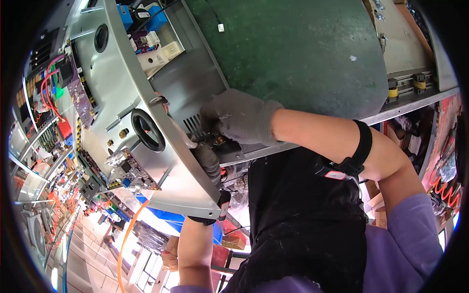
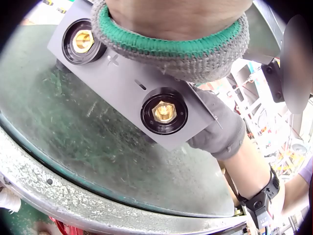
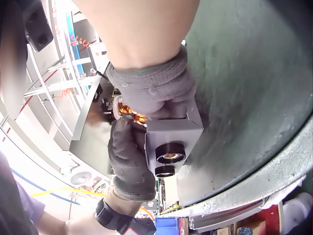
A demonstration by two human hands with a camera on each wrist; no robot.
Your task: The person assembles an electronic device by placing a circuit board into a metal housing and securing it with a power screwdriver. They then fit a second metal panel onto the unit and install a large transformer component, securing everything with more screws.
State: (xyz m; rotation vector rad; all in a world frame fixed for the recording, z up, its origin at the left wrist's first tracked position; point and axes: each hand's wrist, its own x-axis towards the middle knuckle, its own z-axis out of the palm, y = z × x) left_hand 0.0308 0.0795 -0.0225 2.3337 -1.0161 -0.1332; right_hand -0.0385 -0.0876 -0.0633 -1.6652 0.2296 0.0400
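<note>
A grey metal housing [image 1: 181,173] with black round rings lies tilted at left in the head view. My gloved right hand [image 1: 239,117] is bent down into it beside a slotted vent [image 1: 193,125]; its fingertips are hidden. My gloved left hand [image 1: 207,161] is partly behind the housing's front panel. In the right wrist view, the left hand's fingers [image 3: 122,139] lie against a copper coil [image 3: 131,112], with the right hand [image 3: 159,93] just above. Brass fittings [image 2: 164,112] sit inside the rings in the left wrist view, where the right hand [image 2: 220,129] is beyond the panel.
The green bench top [image 1: 303,53] has a metal edge [image 1: 391,113]. Blue and white parts [image 1: 156,19] sit inside the housing's upper end. Circuit boards [image 1: 129,168] stand on its left side. An orange hose [image 1: 126,239] hangs below.
</note>
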